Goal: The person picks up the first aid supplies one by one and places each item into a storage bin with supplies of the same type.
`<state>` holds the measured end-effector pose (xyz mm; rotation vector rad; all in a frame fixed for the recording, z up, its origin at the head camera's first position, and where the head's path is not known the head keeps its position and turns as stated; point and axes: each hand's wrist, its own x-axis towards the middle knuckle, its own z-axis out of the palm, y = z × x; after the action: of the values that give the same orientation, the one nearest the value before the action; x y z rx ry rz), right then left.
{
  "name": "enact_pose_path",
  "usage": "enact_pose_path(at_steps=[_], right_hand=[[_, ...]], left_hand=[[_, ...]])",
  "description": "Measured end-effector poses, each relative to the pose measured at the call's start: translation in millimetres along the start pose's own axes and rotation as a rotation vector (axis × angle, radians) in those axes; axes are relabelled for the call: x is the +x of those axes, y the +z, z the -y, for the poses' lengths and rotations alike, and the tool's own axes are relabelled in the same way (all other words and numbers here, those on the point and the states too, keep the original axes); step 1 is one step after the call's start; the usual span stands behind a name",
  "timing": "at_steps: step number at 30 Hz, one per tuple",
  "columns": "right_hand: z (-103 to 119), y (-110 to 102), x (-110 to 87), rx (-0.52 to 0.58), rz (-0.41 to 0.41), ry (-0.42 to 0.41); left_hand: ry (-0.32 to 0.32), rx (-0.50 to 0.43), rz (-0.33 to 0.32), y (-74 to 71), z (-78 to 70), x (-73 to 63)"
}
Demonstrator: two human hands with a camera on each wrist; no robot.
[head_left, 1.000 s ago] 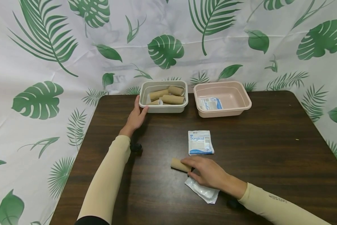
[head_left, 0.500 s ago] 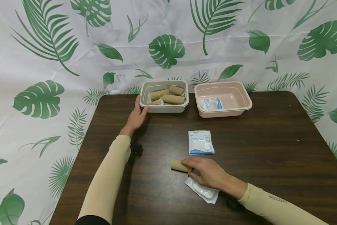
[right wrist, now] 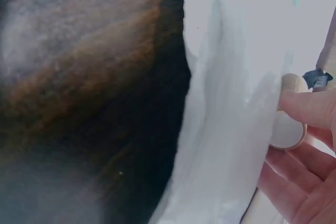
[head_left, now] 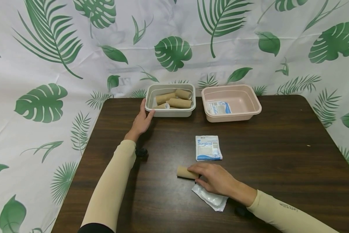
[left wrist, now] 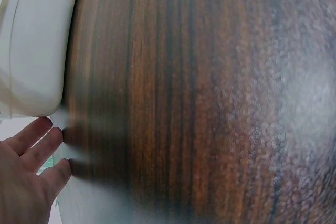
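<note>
My left hand (head_left: 140,122) reaches to the near left corner of a grey plastic bin (head_left: 169,113), its fairly straight fingers along the side and thumb at the front rim. Inside the bin lie several cardboard tubes (head_left: 178,103). In the left wrist view the fingertips (left wrist: 41,124) are right at the bin's bottom corner. My right hand (head_left: 216,178) grips the right end of another cardboard tube (head_left: 182,172), which lies level low over the table; the right wrist view shows thumb and fingers around its round end (right wrist: 287,131). Beneath this hand is a white plastic packet (head_left: 210,196), partly hidden.
A pink bin (head_left: 241,100) stands right of the grey one, with a packet printed "Surgical" (head_left: 219,107) inside. Another "Surgical" packet (head_left: 208,148) lies mid-table, just beyond my right hand. Behind the dark wooden table (head_left: 279,142) hangs a leaf-print cloth (head_left: 127,81).
</note>
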<state>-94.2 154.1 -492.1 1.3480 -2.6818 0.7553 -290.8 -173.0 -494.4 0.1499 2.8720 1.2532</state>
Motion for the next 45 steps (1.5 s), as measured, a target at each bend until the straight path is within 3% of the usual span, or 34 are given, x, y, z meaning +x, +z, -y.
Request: enact_pose_path(at_steps=[11, 18, 35, 45], right_hand=[[-0.5, -12.0, 9.8, -0.008, -0.046, -0.048], [-7.8, -27.0, 25.9, 0.006, -0.070, -0.041], [-59.9, -53.3, 96.1, -0.056, -0.196, 0.074], [-84.8, -62.9, 142.8, -0.089, -0.224, 0.164]], left_hand=[[-0.009, -0.005, 0.003, 0.3, 0.0, 0.6], [-0.013, -0.010, 0.004, -0.2, -0.6, 0.4], [-0.004, -0.017, -0.001, -0.2, 0.7, 1.7], [0.007, -0.013, -0.004, -0.2, 2.5, 2.1]])
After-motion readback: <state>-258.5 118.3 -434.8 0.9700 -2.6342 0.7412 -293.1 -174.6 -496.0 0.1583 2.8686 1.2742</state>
